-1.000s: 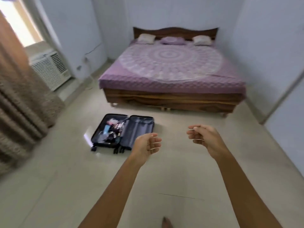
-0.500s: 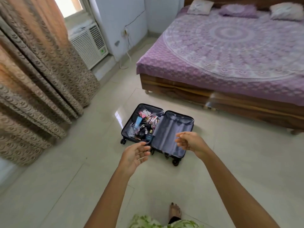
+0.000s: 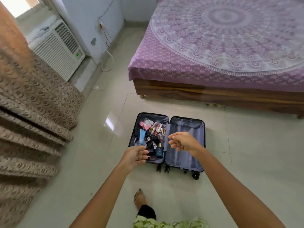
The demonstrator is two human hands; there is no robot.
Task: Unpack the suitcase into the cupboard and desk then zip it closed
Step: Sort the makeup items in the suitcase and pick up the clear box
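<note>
Two halves of a dark hard-shell suitcase (image 3: 167, 140) lie opened flat on the pale glossy tiled floor (image 3: 246, 153), side by side, each with its long axis running from the viewer toward the bed; the wheels sit at the near end. Its left half holds a jumble of small toiletries and cosmetics (image 3: 151, 137), among them a light blue tube and a dark blue box; the right half shows only grey-blue lining.

Both bare arms reach forward above the case. The left hand (image 3: 135, 156) hovers over the near edge of the filled half, palm turned inward, fingers loosely curled and holding nothing. The right hand (image 3: 184, 142) hangs over the lined half, fingers relaxed and slightly bent, also holding nothing.

Beyond the case stands a wooden bed with a purple mandala-print cover (image 3: 222, 51). At left hang brown patterned curtains (image 3: 32, 112), with a white window air conditioner (image 3: 57, 50) beside them against a pale blue wall. One bare foot (image 3: 139, 199) rests on the floor near the bottom edge.
</note>
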